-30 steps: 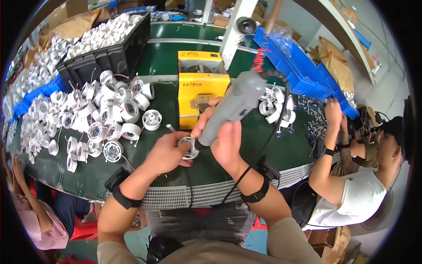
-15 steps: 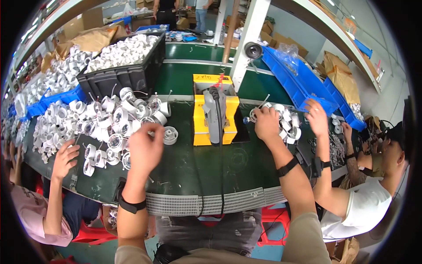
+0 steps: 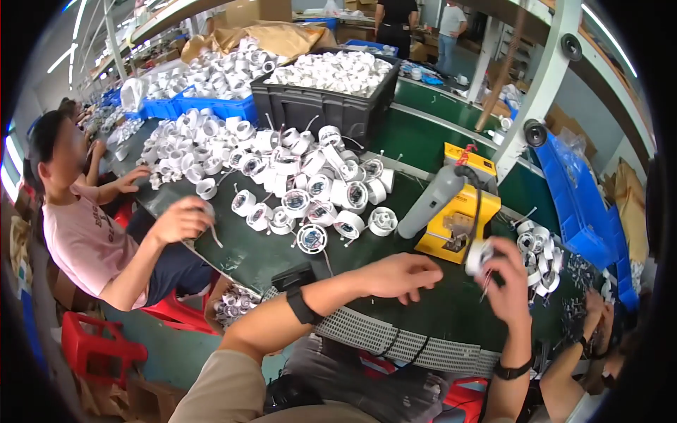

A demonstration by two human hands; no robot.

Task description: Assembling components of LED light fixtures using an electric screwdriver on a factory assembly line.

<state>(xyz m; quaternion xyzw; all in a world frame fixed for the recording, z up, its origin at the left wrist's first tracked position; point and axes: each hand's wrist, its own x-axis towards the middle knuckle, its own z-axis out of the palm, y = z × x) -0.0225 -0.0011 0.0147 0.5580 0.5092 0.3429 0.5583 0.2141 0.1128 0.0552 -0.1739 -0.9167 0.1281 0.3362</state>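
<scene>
Currently | our right hand (image 3: 508, 283) pinches a motion-blurred white housing (image 3: 478, 258) above the worktop (image 3: 441, 314), near the yellow stand (image 3: 455, 220) | our left hand (image 3: 400, 276) hovers, fingers loosely bent, slightly apart | we have heaped white parts (image 3: 310, 189) on our left

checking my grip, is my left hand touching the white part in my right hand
Apart: the head view shows green tabletop between your left hand and the white part in your right hand.
</scene>
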